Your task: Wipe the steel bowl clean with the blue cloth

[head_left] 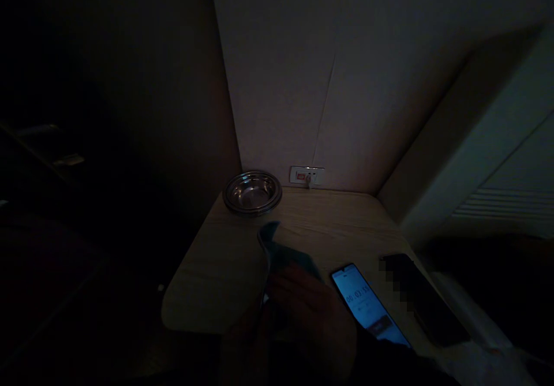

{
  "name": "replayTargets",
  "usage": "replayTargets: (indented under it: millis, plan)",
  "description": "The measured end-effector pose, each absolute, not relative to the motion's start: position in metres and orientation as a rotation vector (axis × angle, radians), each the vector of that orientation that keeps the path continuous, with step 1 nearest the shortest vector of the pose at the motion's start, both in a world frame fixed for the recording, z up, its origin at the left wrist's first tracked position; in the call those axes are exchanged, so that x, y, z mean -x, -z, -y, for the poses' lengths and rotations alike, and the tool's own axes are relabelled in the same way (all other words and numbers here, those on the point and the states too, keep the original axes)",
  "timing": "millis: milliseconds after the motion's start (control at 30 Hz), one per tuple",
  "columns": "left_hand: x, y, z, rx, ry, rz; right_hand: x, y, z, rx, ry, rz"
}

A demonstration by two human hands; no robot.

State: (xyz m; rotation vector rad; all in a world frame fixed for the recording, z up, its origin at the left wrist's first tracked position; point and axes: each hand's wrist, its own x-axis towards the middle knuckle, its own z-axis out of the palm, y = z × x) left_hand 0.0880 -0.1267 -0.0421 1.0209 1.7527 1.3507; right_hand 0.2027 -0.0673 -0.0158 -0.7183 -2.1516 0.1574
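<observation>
In the dim light, my right hand (307,311) presses a teal cloth (288,254) against the right side of a thin, shiny-edged object (265,298) over the near part of the table. The object is seen almost edge-on; the cloth and my hands hide most of it, so its kind is unclear. My left hand (246,340), low in the frame and very dark, is closed around the lower part of the same object. Beyond the cloth, a stack of round steel bowls (252,197) rests at the table's back left corner.
A lit phone (363,302) showing a timer lies on the wooden table (208,282), right of my hands. Further right is a dark phone-like slab (433,305). A socket panel (307,176) with a red switch sits on the wall behind.
</observation>
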Motion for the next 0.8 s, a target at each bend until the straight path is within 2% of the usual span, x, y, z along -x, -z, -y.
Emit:
replayTargets:
  millis: [533,633,800]
  plan:
    - [-0.085,0.05,0.127,-1.031,-1.308,-1.715,-0.204,0.02,0.087,0.757,-0.124,2.141]
    - [-0.085,0.049,0.129,-0.996,-1.308,-1.726,-0.203,0.02,0.07,0.712,-0.222,2.177]
    - [-0.082,0.052,0.132,-0.925,-1.287,-1.786,-0.21,0.025,0.042,1.06,-0.58,1.931]
